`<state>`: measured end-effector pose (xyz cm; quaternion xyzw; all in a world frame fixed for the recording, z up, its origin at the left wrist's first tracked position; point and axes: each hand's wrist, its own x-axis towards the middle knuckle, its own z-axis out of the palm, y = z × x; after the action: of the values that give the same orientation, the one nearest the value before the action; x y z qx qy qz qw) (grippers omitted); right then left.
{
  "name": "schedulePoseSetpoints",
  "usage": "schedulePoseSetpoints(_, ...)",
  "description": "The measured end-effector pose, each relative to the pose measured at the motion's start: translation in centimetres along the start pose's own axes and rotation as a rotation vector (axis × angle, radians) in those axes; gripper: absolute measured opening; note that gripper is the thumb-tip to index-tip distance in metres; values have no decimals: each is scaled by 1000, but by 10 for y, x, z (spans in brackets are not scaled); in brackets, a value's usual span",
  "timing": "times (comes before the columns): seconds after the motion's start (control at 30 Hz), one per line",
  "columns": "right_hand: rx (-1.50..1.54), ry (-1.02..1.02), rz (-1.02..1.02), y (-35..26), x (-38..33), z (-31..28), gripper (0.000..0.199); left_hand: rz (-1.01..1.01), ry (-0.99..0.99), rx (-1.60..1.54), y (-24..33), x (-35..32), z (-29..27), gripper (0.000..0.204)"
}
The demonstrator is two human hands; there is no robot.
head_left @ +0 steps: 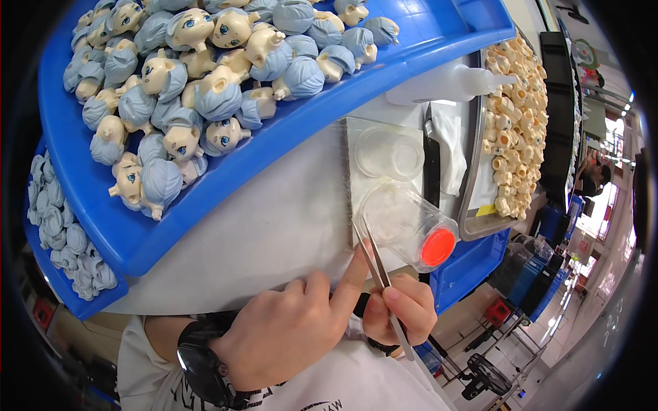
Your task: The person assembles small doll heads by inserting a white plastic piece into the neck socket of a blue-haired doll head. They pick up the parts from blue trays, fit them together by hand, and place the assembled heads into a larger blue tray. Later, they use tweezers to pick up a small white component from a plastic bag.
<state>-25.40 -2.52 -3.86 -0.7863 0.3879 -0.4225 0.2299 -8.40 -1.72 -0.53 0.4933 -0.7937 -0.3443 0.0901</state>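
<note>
My right hand point(401, 312) pinches metal tweezers point(379, 269) between thumb and fingers, their parted tips pointing away from me. Beside it, my left hand point(295, 332), with a black watch on its wrist, stretches its index finger to the tweezers near their tips; the other fingers are curled and the thumb is hidden. I cannot make out anything between the tips. Just beyond the tips lie a clear round plastic dish point(387, 152) on a flat board and a clear plastic cup point(404, 219) on its side with an orange-red disc point(439, 246) at its end.
A large blue tray point(226, 188) of doll heads with pale blue hair point(219, 99) spans the left and far side. Another blue bin holds pale blue hair parts point(58, 219). To the right are a white squeeze bottle point(445, 82), white cloth point(449, 151) and a metal tray point(476, 222) of skin-coloured parts point(514, 123).
</note>
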Motion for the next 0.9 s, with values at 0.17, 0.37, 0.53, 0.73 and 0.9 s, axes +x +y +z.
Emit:
schedulePoseSetpoints(0.17,87,-7,29,-4,-3,-7,38,17,6,-34,-2,0,-1,62)
schedulePoseSetpoints(0.37,75,48,101,-6,-7,-4,39,13,16,-23,-2,0,0,62)
schedulePoseSetpoints(0.53,57,-8,16,0,1,1,24,22,30,6,-2,0,-1,60)
schedulePoseSetpoints(0.73,43,43,81,-4,-4,5,38,-2,-5,-12,-1,0,-4,55)
schedulePoseSetpoints(0.9,46,15,62,-3,-4,3,38,-14,-38,-40,-1,0,-5,54)
